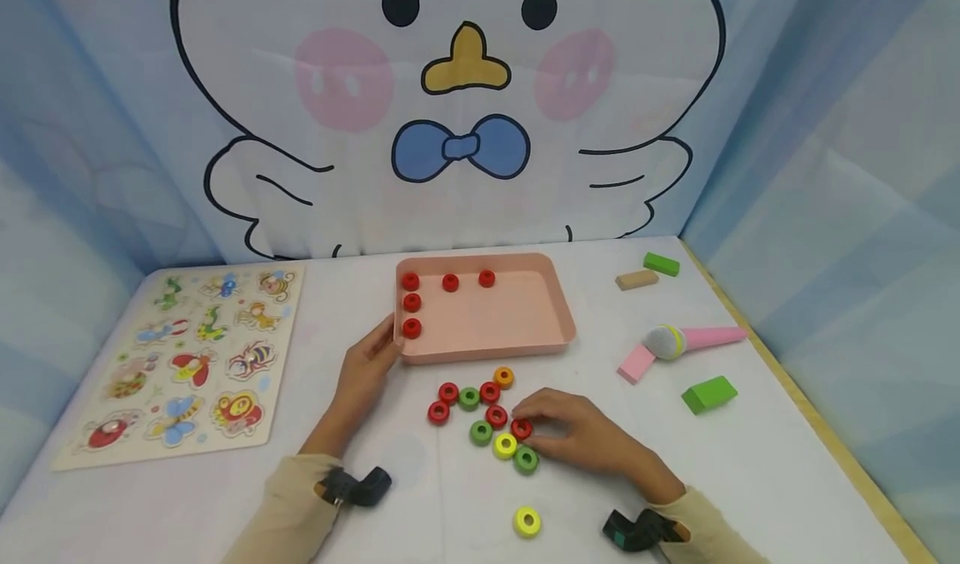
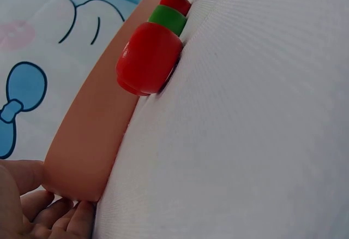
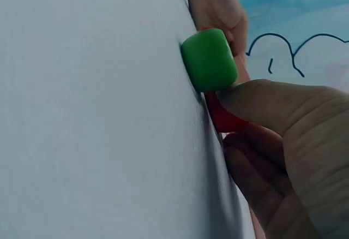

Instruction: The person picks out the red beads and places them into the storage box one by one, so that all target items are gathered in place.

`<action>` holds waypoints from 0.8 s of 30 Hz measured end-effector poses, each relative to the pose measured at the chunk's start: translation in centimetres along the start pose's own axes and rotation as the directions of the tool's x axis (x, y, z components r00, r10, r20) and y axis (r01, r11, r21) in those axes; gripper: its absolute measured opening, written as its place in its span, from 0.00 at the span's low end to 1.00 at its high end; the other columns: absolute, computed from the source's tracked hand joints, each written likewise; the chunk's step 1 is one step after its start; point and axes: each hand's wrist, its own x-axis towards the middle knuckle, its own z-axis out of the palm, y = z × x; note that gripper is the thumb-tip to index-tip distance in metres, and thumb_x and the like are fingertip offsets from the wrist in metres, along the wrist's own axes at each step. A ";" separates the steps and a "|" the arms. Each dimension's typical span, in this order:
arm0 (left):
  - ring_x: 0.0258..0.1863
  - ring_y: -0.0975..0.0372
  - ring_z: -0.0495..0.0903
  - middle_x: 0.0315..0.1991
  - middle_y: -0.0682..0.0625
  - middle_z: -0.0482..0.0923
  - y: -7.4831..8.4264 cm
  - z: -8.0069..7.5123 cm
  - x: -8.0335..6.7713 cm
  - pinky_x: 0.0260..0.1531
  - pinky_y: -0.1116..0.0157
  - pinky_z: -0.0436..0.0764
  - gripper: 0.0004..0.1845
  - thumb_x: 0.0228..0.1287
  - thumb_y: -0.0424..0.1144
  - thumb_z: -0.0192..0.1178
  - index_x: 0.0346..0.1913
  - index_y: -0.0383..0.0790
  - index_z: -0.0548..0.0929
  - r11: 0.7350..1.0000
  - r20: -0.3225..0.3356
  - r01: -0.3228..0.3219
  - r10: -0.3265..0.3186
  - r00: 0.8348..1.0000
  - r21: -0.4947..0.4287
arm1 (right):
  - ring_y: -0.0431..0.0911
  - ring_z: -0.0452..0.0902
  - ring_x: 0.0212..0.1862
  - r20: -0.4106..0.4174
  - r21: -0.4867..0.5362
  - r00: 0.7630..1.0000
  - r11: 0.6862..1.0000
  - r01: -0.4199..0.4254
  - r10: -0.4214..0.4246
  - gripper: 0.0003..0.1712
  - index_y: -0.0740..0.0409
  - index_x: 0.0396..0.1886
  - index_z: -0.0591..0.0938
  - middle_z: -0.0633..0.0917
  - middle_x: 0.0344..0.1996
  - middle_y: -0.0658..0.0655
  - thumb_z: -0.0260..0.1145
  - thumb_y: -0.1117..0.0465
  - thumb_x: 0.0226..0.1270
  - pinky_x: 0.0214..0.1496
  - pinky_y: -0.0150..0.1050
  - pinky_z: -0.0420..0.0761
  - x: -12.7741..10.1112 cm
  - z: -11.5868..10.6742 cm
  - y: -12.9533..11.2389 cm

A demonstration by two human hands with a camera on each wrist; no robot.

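Note:
A pink tray (image 1: 487,318) lies on the table with several red ring beads (image 1: 412,327) along its left side and top edge. My left hand (image 1: 367,372) holds the tray's left front corner; in the left wrist view the thumb is by the rim and the fingertips are low against the corner. Among the loose beads in front of the tray, my right hand (image 1: 577,431) pinches a red bead (image 1: 521,428) between thumb and fingers. Beside it lie a green bead (image 1: 526,460) and a yellow bead (image 1: 505,445). In the right wrist view, a green bead (image 3: 210,60) partly hides the red one.
An orange bead (image 1: 503,377) sits near the tray, and a lone yellow bead (image 1: 527,521) lies nearer me. On the left is a picture board of insects (image 1: 187,364). To the right lie a toy microphone (image 1: 693,340), a pink block (image 1: 636,364), green blocks (image 1: 709,395) and a tan block (image 1: 637,280).

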 end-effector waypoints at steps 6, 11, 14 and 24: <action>0.72 0.62 0.59 0.73 0.53 0.61 0.1 0.1 -0.1 0.66 0.62 0.66 0.30 0.75 0.45 0.54 0.76 0.47 0.62 1.000 0.000 0.000 0.000 1.000 -0.001 | 0.43 0.79 0.51 -0.035 -0.031 0.999 0.999 -0.028 0.027 0.18 0.55 0.53 0.83 0.83 0.48 0.50 0.71 0.65 0.63 0.54 0.38 0.80 -0.2 0.8 0.2; 0.71 0.62 0.60 0.73 0.52 0.62 0.1 0.0 0.0 0.65 0.63 0.67 0.30 0.75 0.44 0.54 0.75 0.46 0.63 1.000 -0.001 -0.016 0.016 1.000 -0.022 | 0.45 0.80 0.49 -0.049 -0.030 0.998 0.999 -0.031 0.030 0.18 0.59 0.51 0.83 0.83 0.47 0.53 0.72 0.70 0.61 0.54 0.39 0.80 0.0 1.0 0.3; 0.71 0.62 0.60 0.73 0.52 0.62 0.1 -0.1 0.0 0.65 0.63 0.67 0.30 0.75 0.45 0.54 0.75 0.47 0.62 1.000 -0.001 -0.011 0.011 1.000 -0.012 | 0.45 0.79 0.50 -0.045 -0.029 0.998 0.999 -0.043 0.042 0.18 0.56 0.52 0.82 0.83 0.48 0.51 0.71 0.67 0.62 0.54 0.40 0.80 0.0 1.0 0.2; 0.71 0.62 0.59 0.73 0.53 0.61 0.0 -0.1 0.0 0.65 0.63 0.67 0.30 0.75 0.44 0.54 0.76 0.47 0.62 1.000 -0.005 -0.008 0.008 1.000 -0.024 | 0.42 0.80 0.49 -0.074 0.029 0.990 0.992 -0.119 0.121 0.18 0.51 0.53 0.83 0.83 0.48 0.47 0.71 0.62 0.64 0.52 0.39 0.82 0.1 0.5 0.4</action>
